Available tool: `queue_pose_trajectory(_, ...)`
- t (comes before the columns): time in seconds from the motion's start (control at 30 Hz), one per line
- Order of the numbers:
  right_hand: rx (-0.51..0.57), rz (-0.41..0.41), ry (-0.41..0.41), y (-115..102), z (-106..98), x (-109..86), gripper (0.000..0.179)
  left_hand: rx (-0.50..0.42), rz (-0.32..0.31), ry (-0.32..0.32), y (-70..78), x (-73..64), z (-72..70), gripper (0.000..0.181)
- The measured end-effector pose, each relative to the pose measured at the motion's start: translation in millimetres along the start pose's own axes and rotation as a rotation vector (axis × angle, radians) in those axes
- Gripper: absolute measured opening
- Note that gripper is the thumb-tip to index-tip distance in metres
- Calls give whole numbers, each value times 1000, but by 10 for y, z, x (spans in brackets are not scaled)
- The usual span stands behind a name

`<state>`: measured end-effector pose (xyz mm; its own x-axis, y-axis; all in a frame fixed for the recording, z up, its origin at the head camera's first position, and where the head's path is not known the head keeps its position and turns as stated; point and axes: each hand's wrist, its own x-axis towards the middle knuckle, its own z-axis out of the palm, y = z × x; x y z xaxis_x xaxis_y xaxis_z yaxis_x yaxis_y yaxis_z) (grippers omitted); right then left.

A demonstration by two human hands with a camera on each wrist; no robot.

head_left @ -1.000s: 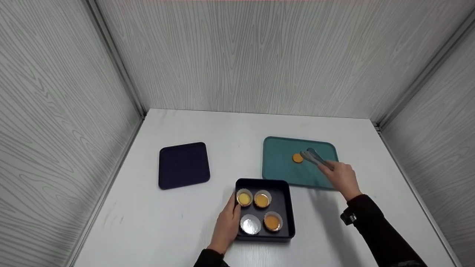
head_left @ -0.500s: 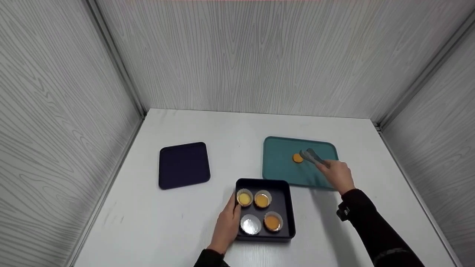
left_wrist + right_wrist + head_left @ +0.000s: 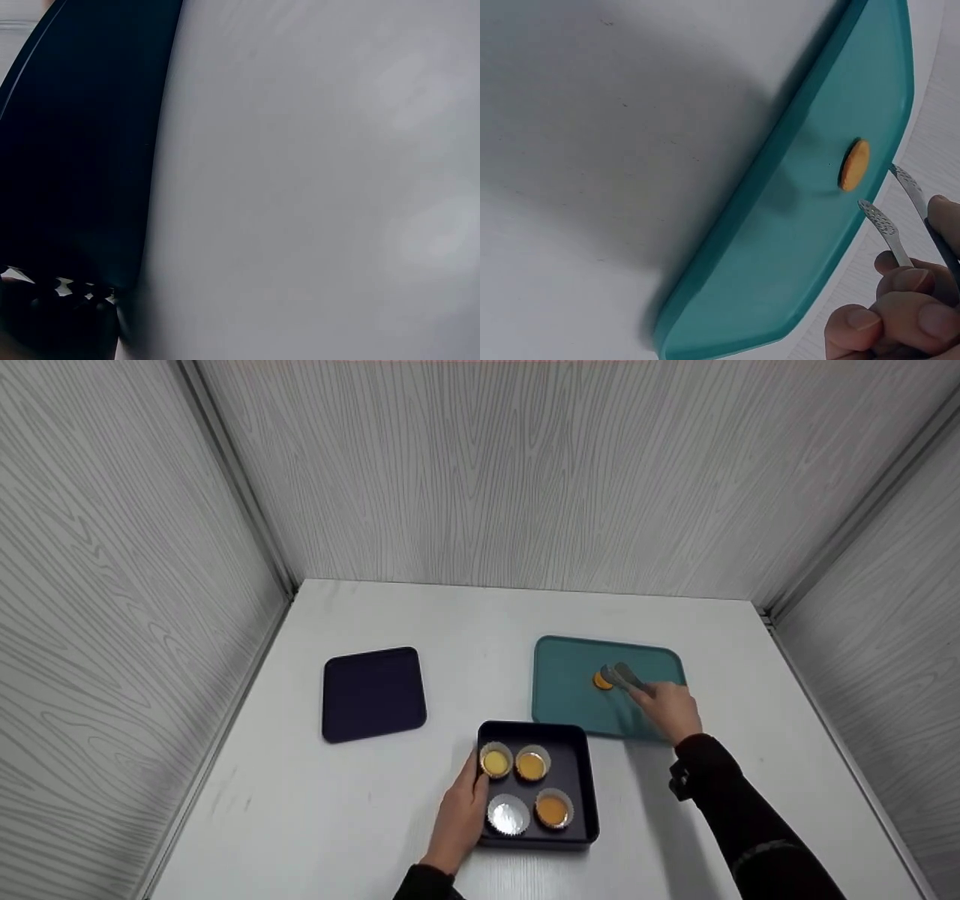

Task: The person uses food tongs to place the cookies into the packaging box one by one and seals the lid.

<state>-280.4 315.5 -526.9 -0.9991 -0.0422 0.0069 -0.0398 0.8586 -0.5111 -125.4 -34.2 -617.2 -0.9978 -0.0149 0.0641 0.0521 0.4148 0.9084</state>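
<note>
My right hand holds a pair of metal tongs above the teal tray. In the right wrist view the tips of the tongs stand apart, close to a round orange-brown biscuit on the tray; from this angle I cannot tell whether they touch it. With my left hand I grip the left wall of a dark square pan. Inside it, a yellow disc lies in one foil cup, and orange discs lie in two others. The front-left foil cup shows its silver bottom.
The teal tray lies behind and right of the pan, very near its back-right corner. At the left is a dark flat tray. Grey wood-grain panels enclose the white table at the back and sides.
My right hand has moved a little left, bringing the tongs closer to the biscuit and over its right edge in the head view. My left hand and the pan stay put.
</note>
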Motion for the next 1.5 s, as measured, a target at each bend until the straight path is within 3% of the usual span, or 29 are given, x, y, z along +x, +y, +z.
queue_pose_trajectory(0.6, 3, 57, -20, 68, 159, 94, 51, 0, 2, -8, 36, -6, -17, 56)
queue_pose_trajectory(1.0, -49, 80, -17, 22, 171, 65, 50, -2, -1, -14, 38, -3, -21, 56)
queue_pose_trajectory(1.5, -100, 9, 92, -21, 227, -17, 44, -2, 3, -10, 3, 8, -7, 56)
